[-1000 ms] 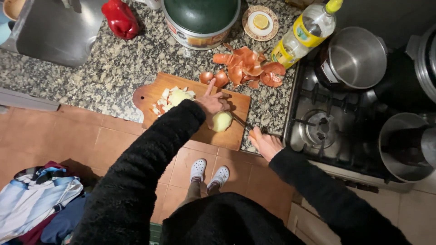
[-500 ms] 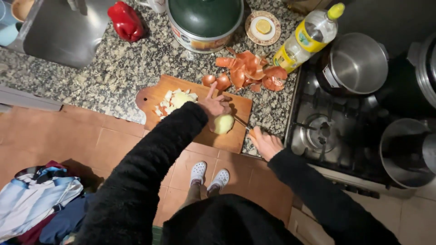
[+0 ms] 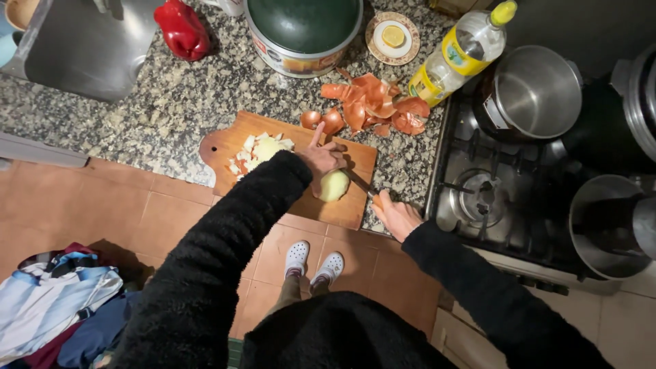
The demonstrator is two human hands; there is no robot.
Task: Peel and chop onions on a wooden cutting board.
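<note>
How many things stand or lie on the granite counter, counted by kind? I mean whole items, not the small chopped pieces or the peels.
Wooden cutting board: 1
Peeled onion under the left hand: 1
Knife in the right hand: 1
Oil bottle: 1
Green-lidded pot: 1
Small plate with a lemon half: 1
Red container: 1
Total: 7

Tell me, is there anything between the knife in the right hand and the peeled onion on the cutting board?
Nothing visible is in the way. The right hand holds the knife, and its blade reaches straight to the peeled onion. The left hand steadies the onion from the far side, on the cutting board.
</note>
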